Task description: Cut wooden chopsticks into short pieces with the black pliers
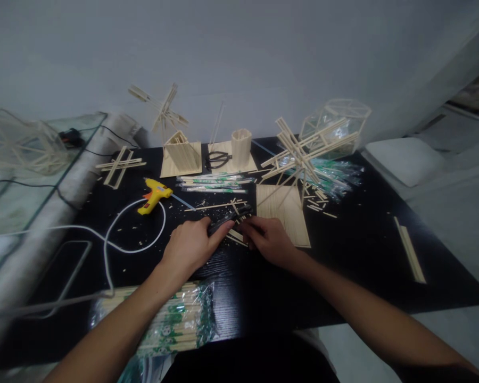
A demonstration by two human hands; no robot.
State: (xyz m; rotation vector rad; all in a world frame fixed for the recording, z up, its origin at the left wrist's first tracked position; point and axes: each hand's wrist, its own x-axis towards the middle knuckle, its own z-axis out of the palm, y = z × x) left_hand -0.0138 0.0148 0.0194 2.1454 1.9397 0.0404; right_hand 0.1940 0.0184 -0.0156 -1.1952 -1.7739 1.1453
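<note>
My left hand [192, 240] is closed round dark pliers [228, 217], whose jaws point right. Just to the right, my right hand [269, 240] is closed on thin wooden sticks [237, 237] at the jaws; its fingertips are partly hidden. Short cut bits lie around both hands. One long stick [213, 206] rests on the black table [323, 282] beyond the pliers. A flat square panel of wooden sticks [289, 213] lies by my right hand, partly under a crossed stick frame [297, 154].
A yellow glue gun [155, 196] with a white cord lies left. Wrapped chopsticks [215, 182] lie behind my hands, with a larger bag [175, 324] under my left forearm. Stick models [181, 154] and black-handled scissors [219, 158] are at the back. Loose sticks [410, 252] lie right.
</note>
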